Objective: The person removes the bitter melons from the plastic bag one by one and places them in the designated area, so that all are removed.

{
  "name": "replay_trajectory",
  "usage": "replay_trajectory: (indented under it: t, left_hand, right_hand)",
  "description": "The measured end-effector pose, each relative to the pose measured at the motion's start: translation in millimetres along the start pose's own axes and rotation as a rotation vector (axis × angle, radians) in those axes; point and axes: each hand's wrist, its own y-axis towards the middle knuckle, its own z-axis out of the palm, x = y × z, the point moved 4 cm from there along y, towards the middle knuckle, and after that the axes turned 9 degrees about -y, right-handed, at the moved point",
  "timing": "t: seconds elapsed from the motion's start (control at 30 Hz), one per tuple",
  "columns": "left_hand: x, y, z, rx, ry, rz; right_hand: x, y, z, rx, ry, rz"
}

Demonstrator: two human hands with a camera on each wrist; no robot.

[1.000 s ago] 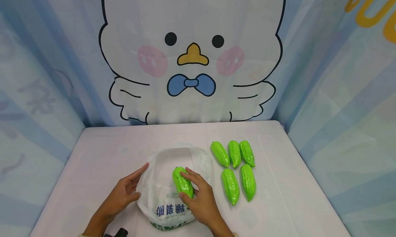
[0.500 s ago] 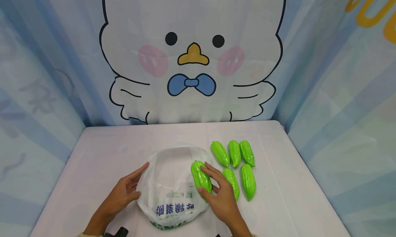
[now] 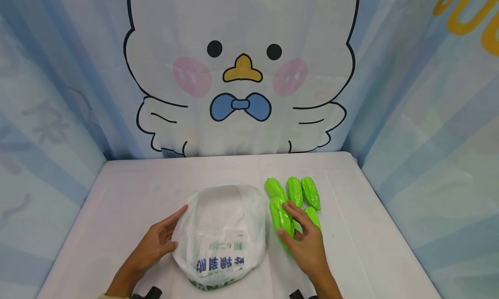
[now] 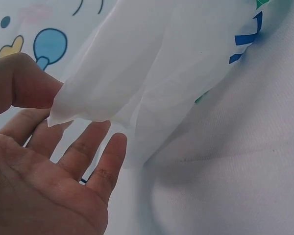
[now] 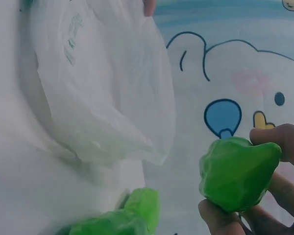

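Observation:
A white plastic bag (image 3: 255, 221) with blue and green print stands in the middle of the table with its mouth open. My left hand (image 3: 157, 242) holds the left side of its rim; in the left wrist view, the bag's edge lies between the thumb and fingers (image 4: 90, 147). My right hand (image 3: 308, 238) grips a shiny green bitter melon (image 3: 280, 214), to the right of the bag. In the right wrist view, this bitter melon (image 5: 237, 174) is pinched between thumb and fingers. Behind and below it lie several more bitter melons (image 3: 311, 193), one mostly hidden by the hand.
The white-covered table (image 3: 132, 190) has a blue printed curtain (image 3: 241, 134) behind it and further curtains at both sides. Dark wrist camera parts (image 3: 152, 293) show at the bottom edge.
The right hand has carried the bitter melon rightward, from over the bag's mouth to over the other bitter melons. The left hand and the bag have stayed in place.

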Motion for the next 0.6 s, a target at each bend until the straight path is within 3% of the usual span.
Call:
replay_trajectory:
  t: [0.6]
  left_hand:
    - [1.2, -0.4, -2.0, 0.001, -0.012, 0.006]
  right_hand:
    - [-19, 8.5, -56, -0.148, -0.028, 0.092]
